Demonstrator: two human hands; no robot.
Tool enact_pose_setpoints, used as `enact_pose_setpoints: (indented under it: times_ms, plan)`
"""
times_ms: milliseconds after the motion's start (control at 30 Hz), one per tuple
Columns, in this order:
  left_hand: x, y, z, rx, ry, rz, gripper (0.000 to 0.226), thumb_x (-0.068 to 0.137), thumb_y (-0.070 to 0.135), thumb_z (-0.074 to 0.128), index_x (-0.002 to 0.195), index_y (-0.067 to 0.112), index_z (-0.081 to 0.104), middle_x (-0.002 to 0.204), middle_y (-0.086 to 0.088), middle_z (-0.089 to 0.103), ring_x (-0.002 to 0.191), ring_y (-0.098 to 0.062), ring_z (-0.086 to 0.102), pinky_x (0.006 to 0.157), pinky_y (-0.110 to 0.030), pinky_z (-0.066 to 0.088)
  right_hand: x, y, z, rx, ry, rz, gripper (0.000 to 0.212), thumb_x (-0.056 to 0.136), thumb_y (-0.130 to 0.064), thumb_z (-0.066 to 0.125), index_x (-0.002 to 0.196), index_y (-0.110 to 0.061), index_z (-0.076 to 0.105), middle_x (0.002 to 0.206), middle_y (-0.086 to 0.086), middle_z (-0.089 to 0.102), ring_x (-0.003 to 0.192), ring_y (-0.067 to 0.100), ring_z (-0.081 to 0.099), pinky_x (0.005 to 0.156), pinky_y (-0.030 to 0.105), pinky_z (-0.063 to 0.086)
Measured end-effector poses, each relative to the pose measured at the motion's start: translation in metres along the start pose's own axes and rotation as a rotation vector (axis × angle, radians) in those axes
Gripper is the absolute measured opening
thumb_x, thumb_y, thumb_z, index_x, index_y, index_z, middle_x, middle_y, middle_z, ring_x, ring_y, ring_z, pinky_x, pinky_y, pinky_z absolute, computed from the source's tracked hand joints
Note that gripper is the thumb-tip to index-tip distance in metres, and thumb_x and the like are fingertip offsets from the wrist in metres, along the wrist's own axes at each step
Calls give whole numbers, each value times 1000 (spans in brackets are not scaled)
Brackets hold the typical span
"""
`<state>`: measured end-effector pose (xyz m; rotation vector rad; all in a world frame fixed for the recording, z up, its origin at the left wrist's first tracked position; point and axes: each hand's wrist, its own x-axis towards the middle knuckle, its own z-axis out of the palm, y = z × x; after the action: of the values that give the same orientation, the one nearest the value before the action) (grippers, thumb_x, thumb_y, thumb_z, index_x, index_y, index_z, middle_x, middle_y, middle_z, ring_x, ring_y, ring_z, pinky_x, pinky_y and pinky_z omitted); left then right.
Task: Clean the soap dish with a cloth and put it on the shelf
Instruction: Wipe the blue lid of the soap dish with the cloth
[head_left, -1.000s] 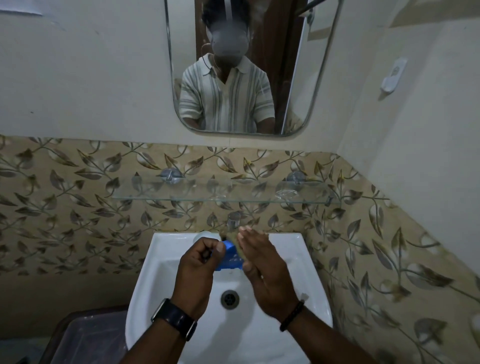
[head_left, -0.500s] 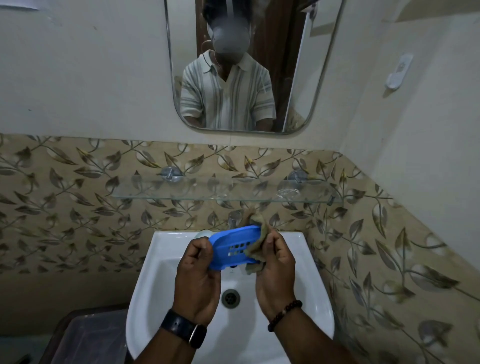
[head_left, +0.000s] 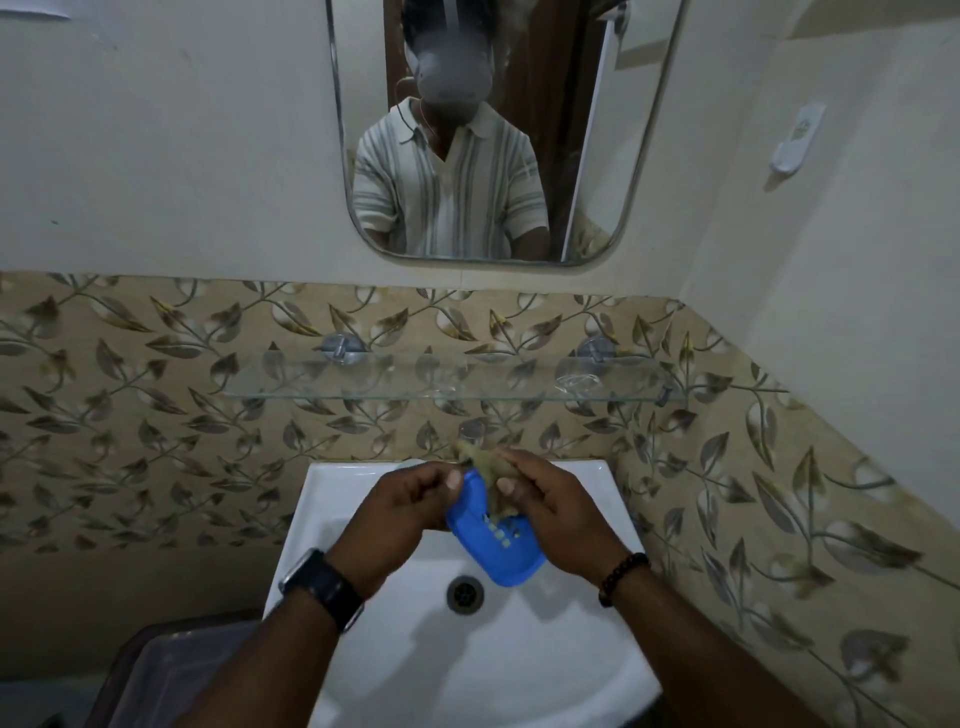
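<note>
A blue plastic soap dish with drain slots hangs over the white sink, tilted with its long end pointing down toward me. My left hand grips its upper left edge. My right hand presses a crumpled olive-brown cloth against the dish's upper part, thumb on the cloth. The glass shelf runs along the tiled wall above the sink, apart from both hands.
A mirror hangs above the shelf and reflects a person in a striped shirt. The sink drain lies below the dish. A dark bin with a clear liner stands at lower left. The right wall carries a small white holder.
The dish has turned from lying crosswise between my hands to pointing down toward me. The cloth has shifted from the dish's right end to its upper part.
</note>
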<state>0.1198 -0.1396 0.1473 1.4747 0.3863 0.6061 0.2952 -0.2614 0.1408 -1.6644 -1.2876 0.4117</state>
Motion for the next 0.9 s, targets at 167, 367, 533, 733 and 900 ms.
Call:
enact_pose_setpoints:
  times_ms: [167,367,533,733,900]
  plan:
    - [8,3,2,-112,-6,-47,20,89,23,65,88,4,70,87,-17,73,78,-21,71,72,-35,61,7,-7,-11,-192,73,-134,33,102,-28,51,132,-18,62,125,-6,66,114,11,61,96,25,49]
    - [-1,-18,25,-428,276,-110,23,85,25,63,93,4,67,100,-17,77,89,-26,75,76,-38,64,-22,-3,29,-229,646,-11,36,103,-12,51,138,-18,59,125,-4,68,113,8,63,90,14,49]
    - [-11,-31,42,-525,301,-166,26,97,18,58,111,1,70,109,-18,77,97,-29,75,79,-36,63,-38,2,53,-570,637,-217,45,89,8,59,129,-11,66,133,4,65,130,24,54,114,34,37]
    - [-16,-40,37,-505,350,-155,19,100,11,55,106,4,71,103,-15,78,93,-26,74,76,-33,63,-30,0,41,-649,343,-450,30,96,-6,53,120,-13,69,123,3,68,118,21,57,105,32,45]
    - [-11,-39,27,-493,357,-131,33,89,25,65,110,0,69,107,-16,78,96,-26,75,77,-33,63,-16,-7,46,-578,527,-219,38,85,0,56,117,-15,69,120,0,66,110,20,58,94,37,53]
